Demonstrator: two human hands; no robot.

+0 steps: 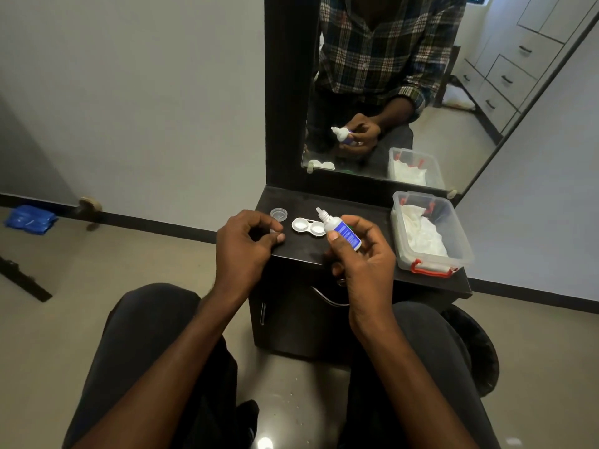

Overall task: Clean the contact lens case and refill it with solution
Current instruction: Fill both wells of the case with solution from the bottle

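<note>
Your right hand (pixel 359 254) w/ grip clamped on the solution bottle (pixel 340 230), tip aimed up-left over the open lens case (pixel 308 226) on the bench (pixel 363 205); left hand (pixel 246 241) curled, maybe pinching a cap, can't tell

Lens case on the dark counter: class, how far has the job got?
Done: the lens case lies open, one clear lid set aside. In hand: the right hand holds the uncapped solution bottle, nozzle towards the wells; the left hand pinches something small. Left: fill the wells and recap; whether they hold solution is unclear.
</note>
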